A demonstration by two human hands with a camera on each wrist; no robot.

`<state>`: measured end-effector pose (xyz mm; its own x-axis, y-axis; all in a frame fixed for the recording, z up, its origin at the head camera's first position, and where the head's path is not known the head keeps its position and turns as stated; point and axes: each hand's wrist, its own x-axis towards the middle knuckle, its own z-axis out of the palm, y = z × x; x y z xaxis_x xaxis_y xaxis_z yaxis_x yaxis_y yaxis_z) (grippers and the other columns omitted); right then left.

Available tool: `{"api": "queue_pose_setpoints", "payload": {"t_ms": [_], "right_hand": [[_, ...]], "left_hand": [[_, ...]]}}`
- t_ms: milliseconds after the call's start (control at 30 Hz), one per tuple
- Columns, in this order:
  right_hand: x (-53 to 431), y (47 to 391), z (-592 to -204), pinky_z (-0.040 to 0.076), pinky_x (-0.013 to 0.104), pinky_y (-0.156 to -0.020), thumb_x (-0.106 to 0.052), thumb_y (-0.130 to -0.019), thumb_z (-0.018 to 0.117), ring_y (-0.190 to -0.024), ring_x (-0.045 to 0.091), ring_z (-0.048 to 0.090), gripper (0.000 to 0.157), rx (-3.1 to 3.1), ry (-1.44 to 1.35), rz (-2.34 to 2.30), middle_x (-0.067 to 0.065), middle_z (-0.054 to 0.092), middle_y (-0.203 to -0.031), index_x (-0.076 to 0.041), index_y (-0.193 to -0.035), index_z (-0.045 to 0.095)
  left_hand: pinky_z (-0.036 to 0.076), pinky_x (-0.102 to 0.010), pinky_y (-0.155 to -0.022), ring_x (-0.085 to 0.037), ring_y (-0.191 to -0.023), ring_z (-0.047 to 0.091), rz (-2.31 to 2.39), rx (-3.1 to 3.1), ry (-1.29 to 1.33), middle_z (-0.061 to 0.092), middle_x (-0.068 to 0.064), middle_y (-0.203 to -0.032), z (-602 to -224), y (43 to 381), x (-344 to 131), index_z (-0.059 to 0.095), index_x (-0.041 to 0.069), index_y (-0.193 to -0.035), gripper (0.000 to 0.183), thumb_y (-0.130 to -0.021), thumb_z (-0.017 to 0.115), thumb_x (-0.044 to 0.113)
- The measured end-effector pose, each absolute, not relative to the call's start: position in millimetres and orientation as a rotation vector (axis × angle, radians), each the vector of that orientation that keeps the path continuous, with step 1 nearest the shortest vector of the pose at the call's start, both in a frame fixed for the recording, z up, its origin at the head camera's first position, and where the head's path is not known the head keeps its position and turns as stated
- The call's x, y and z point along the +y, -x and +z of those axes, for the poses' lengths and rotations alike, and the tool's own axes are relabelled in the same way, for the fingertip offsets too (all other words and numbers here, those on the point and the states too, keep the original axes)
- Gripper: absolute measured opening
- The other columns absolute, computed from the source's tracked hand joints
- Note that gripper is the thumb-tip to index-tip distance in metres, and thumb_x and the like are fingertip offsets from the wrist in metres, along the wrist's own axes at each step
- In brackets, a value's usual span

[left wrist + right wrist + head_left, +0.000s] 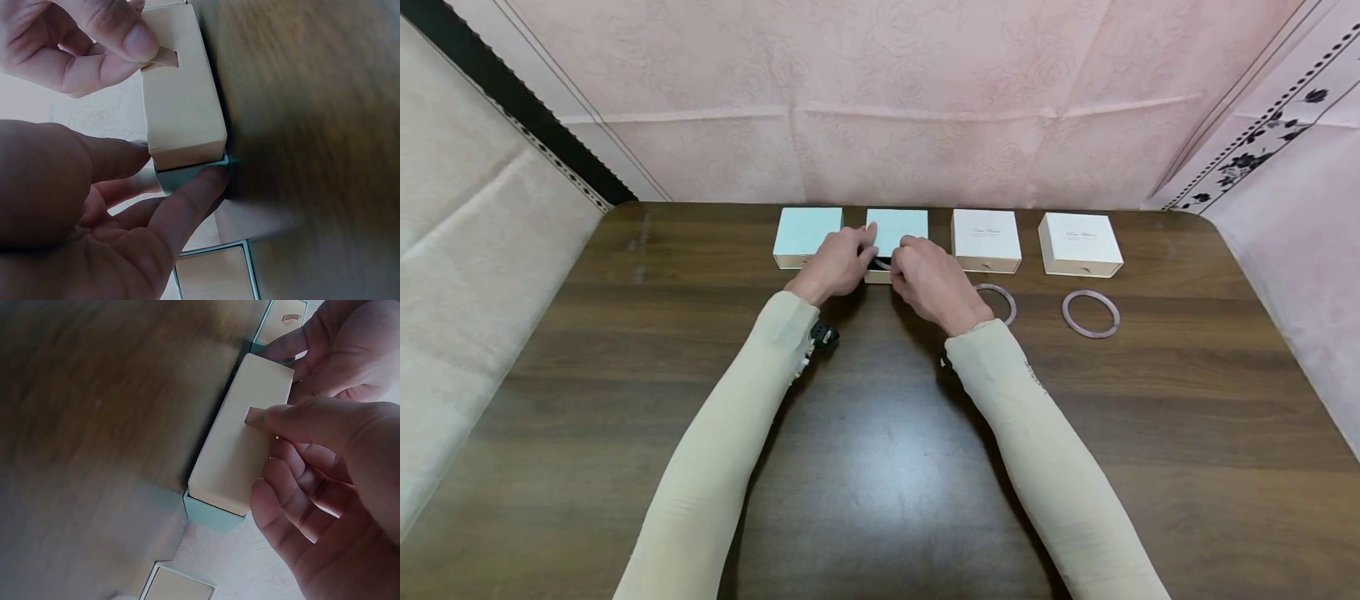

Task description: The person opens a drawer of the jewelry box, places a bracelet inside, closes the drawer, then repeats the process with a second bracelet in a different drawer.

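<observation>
Right grip (929, 283) is pinching a small pull tab (255, 417) between thumb and finger, and from my station I see the left grip (838, 265) holding the turquoise sleeve (898, 225) of the same box at its left end. The drawer (184, 115) behind that tab stands partly out, and in the head view I make out part of a pale ring (883, 264) inside it. I judge the step in hand to be working this drawer with its ring in place; whether it is going out or in, one moment cannot tell me. As I see no loose ring before either turquoise box, I lean towards stowing. If so, the next move calls for a firm left grip and a straight, level push, so the ring doesn't catch on the sleeve's edge.

Just right of the right wrist, a lilac ring (1012, 307) lies partly hidden on the worktop (880, 467); another ring (1115, 315) lies flat before the rightmost white box (1081, 242). Level with that one stand another white box (987, 237) and, at the left end, a closed turquoise box (808, 232). Behind them all I see pink cloth (880, 75).
</observation>
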<state>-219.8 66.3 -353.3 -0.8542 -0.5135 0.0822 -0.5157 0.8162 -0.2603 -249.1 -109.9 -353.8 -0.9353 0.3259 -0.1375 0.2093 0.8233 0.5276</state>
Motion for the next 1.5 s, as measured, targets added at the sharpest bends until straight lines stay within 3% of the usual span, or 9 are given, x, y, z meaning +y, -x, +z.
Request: {"api": "queue_pose_setpoints", "payload": {"t_ms": [167, 400, 700, 1067, 1500], "right_hand": [[67.0, 220.2, -354.0, 0.055, 0.034, -0.078, -0.002, -0.096, 0.060, -0.092, 0.023, 0.061, 0.016, -2.984, -0.837, 0.432, 0.006, 0.063, -0.098, -0.007, -0.089, 0.073], [65.2, 221.9, -354.8, 0.055, 0.034, -0.078, -0.002, -0.097, 0.060, -0.091, 0.023, 0.061, 0.015, -2.971, -0.841, 0.432, 0.007, 0.063, -0.097, -0.006, -0.090, 0.073], [64.3, 223.0, -354.6, 0.054, 0.033, -0.079, -0.002, -0.097, 0.060, -0.091, 0.023, 0.060, 0.016, -2.961, -0.838, 0.446, 0.008, 0.063, -0.097, -0.006, -0.088, 0.073], [64.6, 224.7, -355.5, 0.054, 0.032, -0.078, 0.000, -0.096, 0.060, -0.090, 0.022, 0.060, 0.017, -2.946, -0.827, 0.468, 0.008, 0.063, -0.097, -0.006, -0.087, 0.074], [64.2, 226.9, -355.9, 0.054, 0.032, -0.081, -0.001, -0.098, 0.059, -0.094, 0.022, 0.060, 0.016, -2.961, -0.811, 0.475, 0.008, 0.063, -0.099, -0.005, -0.091, 0.073]], "left_hand": [[0.037, -0.031, -0.068, -0.015, -0.052, 0.031, 0.764, 2.779, -0.404, 0.031, -0.012, -0.167, -354.3, 249.5, -108.8, 0.032, 0.013, -0.161, 0.050, -0.112, 0.039, 0.021], [0.037, -0.031, -0.067, -0.015, -0.052, 0.032, 0.761, 2.780, -0.399, 0.030, -0.012, -0.167, -353.8, 249.5, -109.4, 0.031, 0.013, -0.161, 0.050, -0.112, 0.039, 0.021], [0.041, -0.033, -0.077, -0.017, -0.056, 0.033, 0.753, 2.769, -0.382, 0.028, -0.010, -0.168, -352.9, 248.8, -110.0, 0.027, 0.013, -0.162, 0.053, -0.112, 0.039, 0.022], [0.043, -0.035, -0.090, -0.024, -0.068, 0.046, 0.744, 2.777, -0.409, 0.028, -0.012, -0.168, -354.1, 248.1, -110.2, 0.026, 0.013, -0.162, 0.053, -0.112, 0.039, 0.023], [0.043, -0.034, -0.088, -0.018, -0.061, 0.034, 0.741, 2.759, -0.399, 0.026, -0.011, -0.169, -353.0, 248.0, -110.4, 0.024, 0.013, -0.163, 0.054, -0.112, 0.038, 0.024]]}}
